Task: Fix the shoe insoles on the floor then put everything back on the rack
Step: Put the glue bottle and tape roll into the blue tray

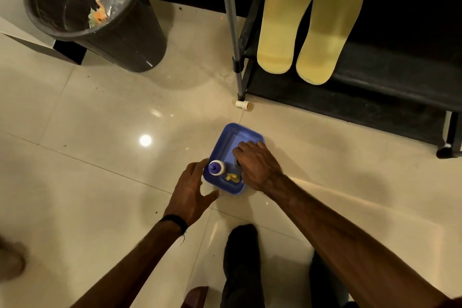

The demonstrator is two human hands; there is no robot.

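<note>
A blue plastic tray (226, 141) sits on the tiled floor in front of me. A white glue bottle with a blue cap (216, 168) stands in its near left corner, beside some yellow scraps (232, 177). My left hand (191, 194) is spread at the tray's near left corner, fingertips by the rim and thumb along the front edge. My right hand (257, 166) covers the tray's right side, its fingers bent down over a small dark round object (237, 162) that is mostly hidden. Two yellow insoles (282, 20) (330, 30) lie side by side on the black shoe rack (375, 77).
A black waste bin (100, 12) with scraps inside stands at the back left. A grey metal pole (233, 30) leans by the rack's left post. A small white cap-like piece (243, 104) lies on the floor at the rack's foot. My dark trouser leg (241, 257) is below the tray.
</note>
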